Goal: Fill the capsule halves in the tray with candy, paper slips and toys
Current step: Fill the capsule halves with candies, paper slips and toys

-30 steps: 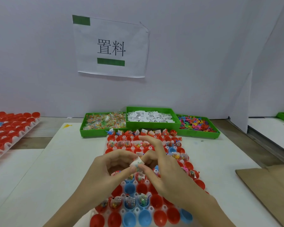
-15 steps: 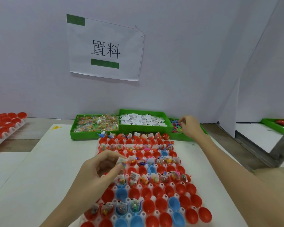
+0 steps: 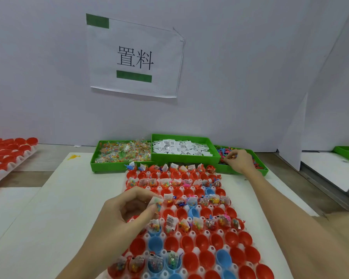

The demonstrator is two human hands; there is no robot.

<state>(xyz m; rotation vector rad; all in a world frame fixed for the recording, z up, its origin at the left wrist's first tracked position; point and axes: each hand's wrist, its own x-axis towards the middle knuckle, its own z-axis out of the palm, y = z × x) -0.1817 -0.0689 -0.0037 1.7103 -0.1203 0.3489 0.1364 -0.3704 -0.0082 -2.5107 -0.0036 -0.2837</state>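
while your left hand (image 3: 127,210) hovers over the left side of the tray (image 3: 191,234), its fingers (image 3: 149,210) pinch a small clear candy packet (image 3: 156,202) with a white paper slip against it, just above the red and blue capsule halves (image 3: 186,243). your right hand (image 3: 238,161) reaches far forward into the right green bin of coloured toys (image 3: 257,165), fingers curled down into the pile; you cannot tell from here whether they have one gripped. the middle green bin (image 3: 184,158) holds white paper slips (image 3: 181,148) with small black print too fine to read, and the left green bin (image 3: 113,165) holds clear candy bags (image 3: 125,152). several rows of the tray already carry candy, slips and toys, with bare halves between them and in the near rows. on the white wall a taped paper sign (image 3: 136,57) reads "置料", with a green bar under the characters and a green block at its top left corner. a second tray of red halves (image 3: 6,152) sits at the far left of the counter (image 3: 54,208).
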